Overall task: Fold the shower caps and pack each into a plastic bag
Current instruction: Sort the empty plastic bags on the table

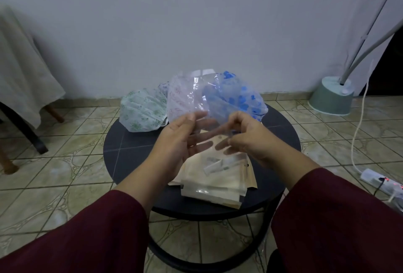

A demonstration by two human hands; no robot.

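Both hands hold one clear plastic bag (202,98) upright above the round dark table (130,150). My left hand (178,142) grips the bag's left lower edge, and my right hand (246,139) pinches its right lower edge. Behind the bag on the table's far side lie three shower caps: a green-patterned cap (141,111) at the left, a pink-patterned cap (178,98) in the middle and a blue-flowered cap (242,96) at the right. A stack of flat beige and clear bags (218,183) lies on the near part of the table under my hands.
A cloth-covered table (24,68) with wooden legs stands at the left. At the right are a green lamp base (331,96) with white poles, a white cord (359,124) and a power strip (381,183) on the tiled floor.
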